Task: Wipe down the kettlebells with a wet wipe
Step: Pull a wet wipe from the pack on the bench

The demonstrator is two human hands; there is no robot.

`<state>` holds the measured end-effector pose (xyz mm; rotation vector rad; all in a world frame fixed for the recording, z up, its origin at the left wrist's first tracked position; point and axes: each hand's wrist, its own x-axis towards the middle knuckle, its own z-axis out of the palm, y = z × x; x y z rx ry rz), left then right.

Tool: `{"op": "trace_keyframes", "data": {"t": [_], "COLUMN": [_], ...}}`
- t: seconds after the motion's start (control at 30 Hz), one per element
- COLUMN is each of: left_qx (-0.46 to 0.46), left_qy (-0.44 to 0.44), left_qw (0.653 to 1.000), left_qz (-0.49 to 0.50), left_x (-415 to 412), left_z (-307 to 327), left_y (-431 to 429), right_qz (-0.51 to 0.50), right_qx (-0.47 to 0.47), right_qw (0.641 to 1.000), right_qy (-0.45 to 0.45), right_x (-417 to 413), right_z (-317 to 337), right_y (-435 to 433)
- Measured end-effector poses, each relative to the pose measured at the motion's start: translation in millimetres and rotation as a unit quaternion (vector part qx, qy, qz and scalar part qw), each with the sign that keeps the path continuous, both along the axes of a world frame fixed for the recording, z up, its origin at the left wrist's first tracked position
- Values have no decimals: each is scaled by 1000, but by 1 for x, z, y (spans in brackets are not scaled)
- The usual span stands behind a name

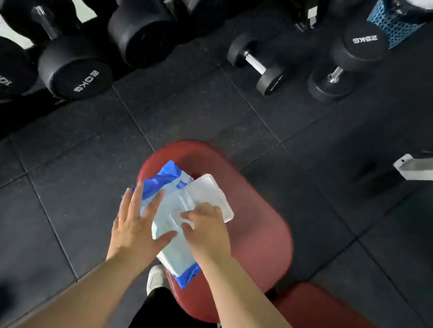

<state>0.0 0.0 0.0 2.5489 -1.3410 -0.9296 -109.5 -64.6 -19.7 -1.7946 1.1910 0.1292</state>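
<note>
Left hand: my fingers spread flat on the wipe pack.
Right hand: my fingers pinch at its opening, beside the open lid.
Where: wipe pack lies on the red counter.

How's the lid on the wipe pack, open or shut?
Open: the clear lid is flipped back off the pack.

left hand flat on the wipe pack on a red bench; right hand curled at its opening.
</note>
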Motion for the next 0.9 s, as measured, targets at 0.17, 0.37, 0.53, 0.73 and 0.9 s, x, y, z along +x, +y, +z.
{"op": "trace_keyframes", "data": {"t": [0.17, 0.37, 0.53, 0.73, 0.9], "left_qx": [33, 53, -39, -121, -147], "left_qy": [-13, 3, -35, -129, -149], "left_qw": [999, 998, 998, 973, 967], "left_qz": [-28, -45, -43, -148, -142], "left_x": [14, 23, 20, 22, 19], "left_z": [-24, -35, -47, -54, -53], "left_y": [-17, -18, -11, 3, 2], "right_qz": [-64, -26, -83, -100, -173], "right_qx": [-195, -249, -248, -210, -153], "right_qw": [978, 958, 952, 963, 970], "right_qy": [26, 141, 161, 133, 81], "right_x": [19, 30, 40, 43, 37], "right_z": [-37, -41, -37, -32, -30], "right_y": [5, 11, 20, 25, 25]}}
